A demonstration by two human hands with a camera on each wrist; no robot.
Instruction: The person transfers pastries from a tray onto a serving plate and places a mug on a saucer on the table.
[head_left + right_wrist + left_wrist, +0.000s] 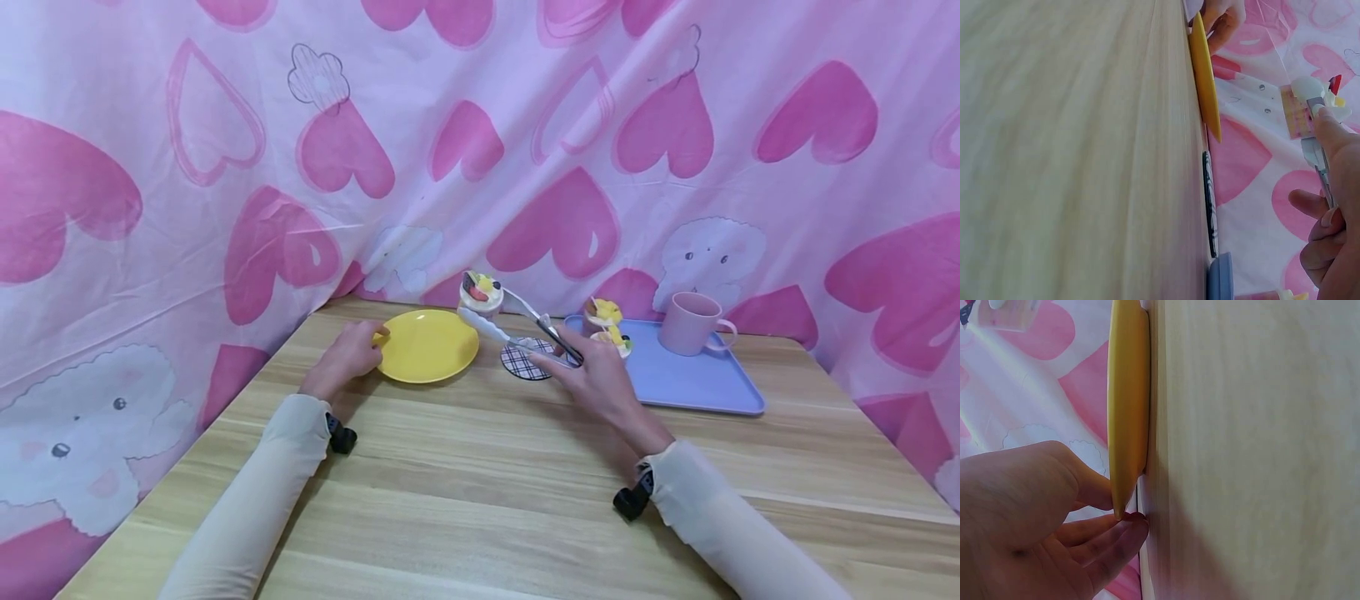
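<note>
My left hand (348,360) pinches the near-left rim of a yellow plate (427,348), thumb on top and fingers beneath, as the left wrist view shows. The plate lies on the table with nothing on it. In my right hand (596,371) is a pair of tongs (551,333) with white tips and dark handles. Between the tips hangs a small dessert cup (482,296) topped with cream and fruit. It is raised above the table, near the plate's far right edge. In the right wrist view the dessert cup (1297,112) is clear of the tabletop.
A round checked coaster (525,360) lies right of the plate, below the tongs. Farther right, a blue tray (693,379) carries a pink mug (693,323) and two more dessert cups (602,313), partly behind my right hand. A pink heart-print curtain (450,150) hangs behind the table.
</note>
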